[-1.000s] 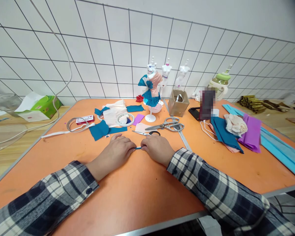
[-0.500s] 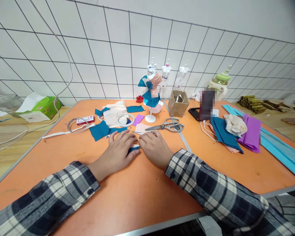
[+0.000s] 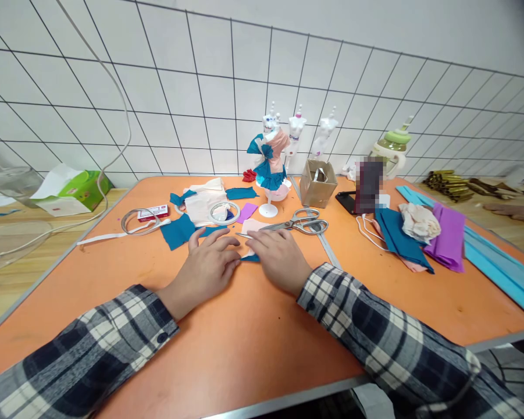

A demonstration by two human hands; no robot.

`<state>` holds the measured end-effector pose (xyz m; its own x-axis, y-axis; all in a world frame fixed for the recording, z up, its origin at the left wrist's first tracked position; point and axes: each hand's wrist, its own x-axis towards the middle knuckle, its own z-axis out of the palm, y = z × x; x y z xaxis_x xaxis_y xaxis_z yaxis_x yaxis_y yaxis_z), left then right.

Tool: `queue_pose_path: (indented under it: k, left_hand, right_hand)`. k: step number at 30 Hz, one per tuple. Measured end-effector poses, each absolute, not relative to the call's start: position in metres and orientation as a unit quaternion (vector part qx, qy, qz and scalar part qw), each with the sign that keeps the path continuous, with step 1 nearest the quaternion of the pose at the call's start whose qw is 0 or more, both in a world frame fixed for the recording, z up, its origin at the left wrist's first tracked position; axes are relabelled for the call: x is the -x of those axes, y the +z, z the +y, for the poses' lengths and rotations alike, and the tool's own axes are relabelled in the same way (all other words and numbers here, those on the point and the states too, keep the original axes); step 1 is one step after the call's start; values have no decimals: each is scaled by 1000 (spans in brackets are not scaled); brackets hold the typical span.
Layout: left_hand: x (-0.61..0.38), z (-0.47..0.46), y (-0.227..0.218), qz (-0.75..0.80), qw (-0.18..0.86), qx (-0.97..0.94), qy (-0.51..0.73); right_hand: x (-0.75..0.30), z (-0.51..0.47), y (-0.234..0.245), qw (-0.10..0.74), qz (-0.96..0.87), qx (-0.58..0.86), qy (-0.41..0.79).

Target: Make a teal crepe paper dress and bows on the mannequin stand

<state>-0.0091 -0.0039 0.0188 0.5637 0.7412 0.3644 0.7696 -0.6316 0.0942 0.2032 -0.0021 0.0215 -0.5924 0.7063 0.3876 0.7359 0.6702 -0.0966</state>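
A small folded strip of teal crepe paper point(image 3: 249, 258) with a pale edge lies low over the orange table, its right end hidden beneath the fingers of my right hand point(image 3: 282, 261). Those fingers are closed together on it. Just left of the strip, my left hand point(image 3: 213, 259) has its fingers apart and loosely bent, with nothing visible in them. Beyond my fingertips lie grey metal scissors point(image 3: 305, 222) and a thin tweezers-like metal tool point(image 3: 243, 235). A pale pink paper piece point(image 3: 253, 226) lies there too. Behind them stands a small dress form point(image 3: 274, 152) in a teal and pink paper outfit.
Rolls of tape point(image 3: 224, 213), teal scraps point(image 3: 178, 231) and a small red-white box point(image 3: 153, 213) lie at left. Bare dress forms point(image 3: 296, 131) and a cardboard box point(image 3: 317, 183) stand behind. Folded purple paper point(image 3: 447, 238) and a phone point(image 3: 369, 186) are at right.
My left hand has drawn slightly left, away from the teal strip, and its thumb no longer lies along it. My right hand has shifted slightly right, and the strip has moved with it.
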Motion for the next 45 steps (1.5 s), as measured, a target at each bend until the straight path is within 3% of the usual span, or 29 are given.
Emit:
queue_pose_path:
  k: [4, 7, 12, 14, 16, 22, 27, 33, 35, 37, 41, 45]
  left_hand:
    - [15, 5, 16, -430, -25, 862, -268]
    - [15, 6, 16, -399, -47, 854, -329]
    - [18, -1, 25, -367, 92, 877, -295]
    - [21, -2, 28, -358, 133, 881, -278]
    - [23, -2, 30, -354, 148, 883, -269]
    - [18, -6, 29, -338, 120, 899, -251]
    - [14, -7, 28, -345, 88, 903, -241]
    - [19, 3, 20, -378, 33, 894, -240]
    - [22, 8, 16, -392, 12, 886, -248]
    - [25, 11, 13, -401, -15, 877, -265]
    - [24, 14, 12, -411, -95, 854, -306]
    - [21, 12, 15, -440, -167, 813, -342]
  right_hand:
    - [-211, 11, 17, 333, -808, 474, 108]
    - [-205, 11, 11, 348, -779, 448, 268]
    - [-195, 4, 11, 334, -689, 389, 512]
    - [-198, 4, 14, 349, -648, 390, 553]
    - [-202, 4, 16, 369, -666, 389, 519]
    - [-199, 2, 11, 352, -842, 330, 242]
    - [-195, 5, 7, 393, -808, 361, 249]
    - [-201, 16, 9, 493, -681, 386, 381]
    - [-214, 25, 12, 530, -660, 412, 337]
    - [-234, 38, 16, 549, -665, 457, 220]
    - [-288, 64, 21, 430, -726, 536, -5]
    - [-326, 75, 17, 336, -811, 477, 36]
